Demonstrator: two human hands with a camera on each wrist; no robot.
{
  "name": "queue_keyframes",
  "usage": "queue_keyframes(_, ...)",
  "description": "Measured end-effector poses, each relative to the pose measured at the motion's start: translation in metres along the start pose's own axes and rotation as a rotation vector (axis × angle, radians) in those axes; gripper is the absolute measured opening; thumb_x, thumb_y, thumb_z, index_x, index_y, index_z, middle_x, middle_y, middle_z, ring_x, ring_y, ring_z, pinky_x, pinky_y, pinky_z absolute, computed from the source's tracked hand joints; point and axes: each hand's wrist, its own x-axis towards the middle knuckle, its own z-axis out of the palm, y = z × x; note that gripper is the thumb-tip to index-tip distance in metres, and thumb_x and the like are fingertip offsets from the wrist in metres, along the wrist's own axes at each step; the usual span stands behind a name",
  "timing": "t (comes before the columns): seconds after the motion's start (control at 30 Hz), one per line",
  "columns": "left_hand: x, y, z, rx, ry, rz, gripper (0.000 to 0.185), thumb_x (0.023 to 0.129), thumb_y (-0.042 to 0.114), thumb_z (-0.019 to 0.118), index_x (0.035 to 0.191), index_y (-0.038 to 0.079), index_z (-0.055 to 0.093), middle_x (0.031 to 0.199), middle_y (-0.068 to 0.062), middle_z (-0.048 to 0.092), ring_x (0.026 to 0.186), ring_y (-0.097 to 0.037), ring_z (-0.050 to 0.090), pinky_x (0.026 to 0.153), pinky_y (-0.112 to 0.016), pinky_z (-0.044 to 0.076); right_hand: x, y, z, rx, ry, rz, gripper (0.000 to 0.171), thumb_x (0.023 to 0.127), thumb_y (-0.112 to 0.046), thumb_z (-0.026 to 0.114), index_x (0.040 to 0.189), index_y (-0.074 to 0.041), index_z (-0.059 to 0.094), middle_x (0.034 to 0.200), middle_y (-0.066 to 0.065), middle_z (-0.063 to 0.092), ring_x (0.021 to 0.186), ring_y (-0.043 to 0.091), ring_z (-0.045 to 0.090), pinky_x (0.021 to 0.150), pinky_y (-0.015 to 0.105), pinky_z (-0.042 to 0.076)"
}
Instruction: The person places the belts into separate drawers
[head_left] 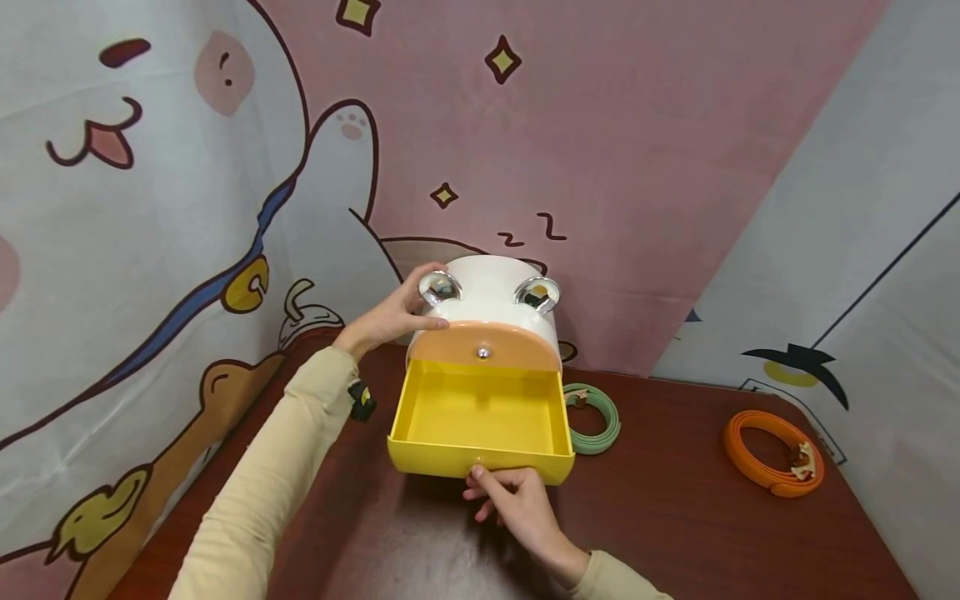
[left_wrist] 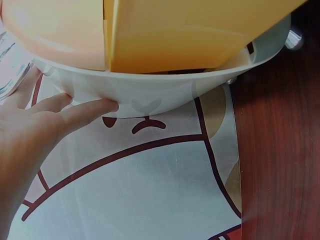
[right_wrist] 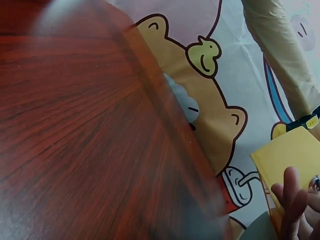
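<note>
A white cabinet (head_left: 491,287) shaped like an animal's head, with silver ring eyes, stands on the table. Its yellow drawer (head_left: 480,465) is pulled far out, and I see no contents in it. Above the drawer is an orange front panel (head_left: 487,346) with a small silver knob. My left hand (head_left: 401,308) rests against the cabinet's left side by one eye; in the left wrist view its fairly straight fingers (left_wrist: 95,112) touch the white wall. At the drawer's front, my right hand (head_left: 517,508) pinches the silver drawer knob (right_wrist: 315,183) between thumb and fingers.
A coiled green belt (head_left: 609,433) lies right of the drawer. Farther right, a coiled orange belt (head_left: 738,454) lies on the dark red-brown table (head_left: 660,517). Cartoon-printed cloth (head_left: 600,167) hangs behind and at both sides.
</note>
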Motion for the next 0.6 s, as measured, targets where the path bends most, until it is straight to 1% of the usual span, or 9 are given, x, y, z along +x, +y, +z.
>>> queue_keyframes(0.1, 0.000, 0.000, 0.000, -0.002, -0.003, 0.000, 0.083, 0.087, 0.000, 0.071, 0.148, 0.024, 0.021, 0.144, -0.009, 0.040, 0.128, -0.028, 0.042, 0.103, -0.047, 0.035, -0.001, 0.003, -0.002, -0.017, -0.019, -0.023, 0.029, 0.098, -0.023, 0.060, 0.093, 0.001, 0.076, 0.080, 0.013, 0.072, 0.054, 0.022, 0.065, 0.042, 0.025, 0.043)
queue_keyframes(0.23, 0.000, 0.000, -0.001, -0.001, -0.005, -0.001, 0.083, 0.087, 0.001, 0.071, 0.149, 0.023, 0.020, 0.143, -0.009, 0.040, 0.127, -0.029, 0.043, 0.102, -0.046, 0.036, -0.007, 0.002, -0.006, -0.053, -0.044, -0.058, 0.025, 0.098, -0.019, 0.060, 0.093, 0.000, 0.075, 0.081, 0.012, 0.072, 0.054, 0.018, 0.064, 0.043, 0.025, 0.044)
queue_keyframes(0.37, 0.000, 0.000, -0.001, 0.005, -0.004, 0.003, 0.084, 0.087, 0.001, 0.072, 0.150, 0.021, 0.019, 0.143, -0.009, 0.040, 0.127, -0.029, 0.042, 0.102, -0.048, 0.035, -0.016, -0.014, -0.012, -0.081, -0.060, -0.106, 0.022, 0.097, -0.012, 0.060, 0.091, 0.003, 0.074, 0.080, 0.017, 0.071, 0.053, 0.021, 0.064, 0.043, 0.023, 0.043)
queue_keyframes(0.47, 0.001, -0.001, -0.001, 0.007, -0.005, 0.009, 0.084, 0.087, 0.000, 0.071, 0.150, 0.019, 0.018, 0.143, -0.010, 0.040, 0.128, -0.030, 0.041, 0.104, -0.048, 0.033, -0.022, -0.024, -0.017, -0.101, -0.081, -0.133, 0.022, 0.097, -0.010, 0.059, 0.090, 0.004, 0.074, 0.079, 0.020, 0.070, 0.054, 0.027, 0.065, 0.044, 0.022, 0.043)
queue_keyframes(0.53, 0.001, -0.001, -0.001, 0.010, -0.005, 0.008, 0.085, 0.087, 0.000, 0.071, 0.150, 0.019, 0.018, 0.144, -0.010, 0.040, 0.129, -0.030, 0.040, 0.105, -0.049, 0.031, -0.020, -0.013, -0.023, -0.115, -0.112, -0.135, 0.021, 0.098, -0.011, 0.058, 0.092, 0.002, 0.074, 0.079, 0.016, 0.071, 0.055, 0.027, 0.065, 0.045, 0.022, 0.044)
queue_keyframes(0.6, 0.001, -0.001, 0.000, 0.009, -0.005, 0.007, 0.084, 0.087, 0.000, 0.071, 0.150, 0.019, 0.018, 0.144, -0.010, 0.039, 0.129, -0.030, 0.040, 0.105, -0.049, 0.031, -0.018, 0.000, -0.030, -0.117, -0.156, -0.146, 0.022, 0.098, -0.012, 0.057, 0.095, 0.000, 0.074, 0.080, 0.013, 0.072, 0.056, 0.027, 0.065, 0.045, 0.025, 0.046)
